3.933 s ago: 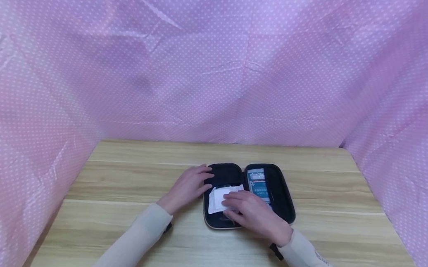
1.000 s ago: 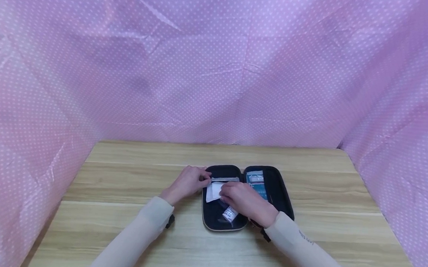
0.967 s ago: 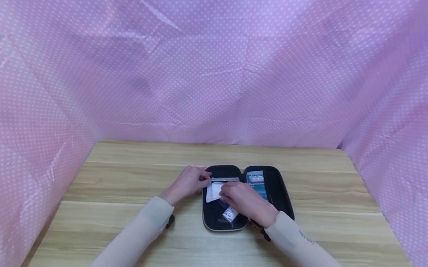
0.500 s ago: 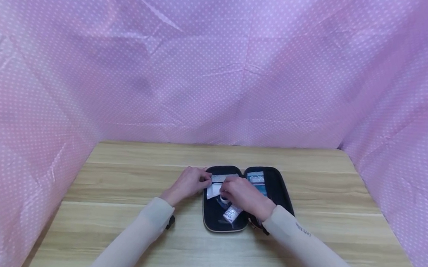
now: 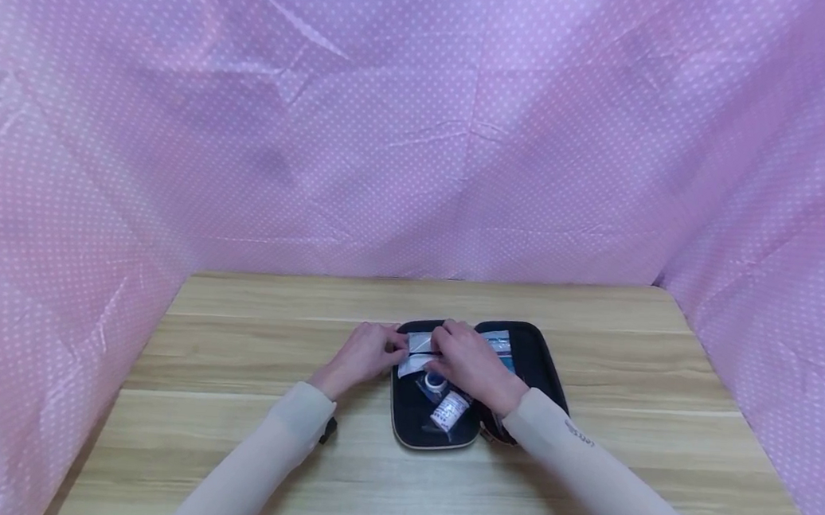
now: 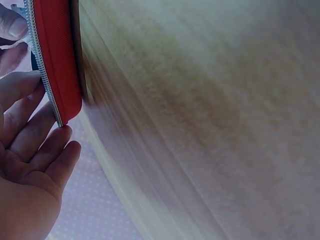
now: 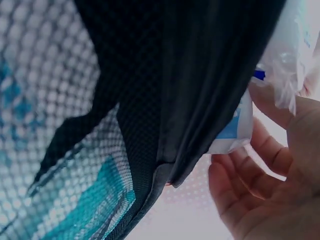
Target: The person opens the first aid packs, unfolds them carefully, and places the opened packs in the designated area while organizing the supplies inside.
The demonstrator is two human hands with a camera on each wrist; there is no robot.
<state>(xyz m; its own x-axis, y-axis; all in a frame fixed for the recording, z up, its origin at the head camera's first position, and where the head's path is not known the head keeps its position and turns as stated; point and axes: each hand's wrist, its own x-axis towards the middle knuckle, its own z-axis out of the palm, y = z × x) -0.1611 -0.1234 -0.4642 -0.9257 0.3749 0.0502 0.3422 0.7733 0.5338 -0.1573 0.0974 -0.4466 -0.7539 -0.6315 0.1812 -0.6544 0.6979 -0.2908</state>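
A zip case (image 5: 415, 425), black inside, lies open with both halves flat; its outside shows as red in the left wrist view. A flat white packet (image 5: 415, 364) sits in the left half, crossed by a thin dark strap, with its silvery upper part (image 5: 418, 342) beyond. My left hand (image 5: 363, 354) grips the case's left rim, fingers along the zip. My right hand (image 5: 473, 357) pinches the packet's right side, fingertips above the strap and thumb lower down. Nearer me in that half lie a small plastic-wrapped round item (image 5: 436, 383) and a wrapped printed roll (image 5: 450, 410).
The right half holds blue-green packets (image 5: 500, 345), partly behind my right hand; mesh (image 7: 115, 150) covers them in the right wrist view. Wooden table (image 5: 250, 318) surrounds the case. Pink dotted cloth (image 5: 418, 170) hangs at the back and sides.
My right hand has shifted up and away from me, and the white packet has slid further under the strap. The round item and roll are now uncovered. My left hand stays at the rim.
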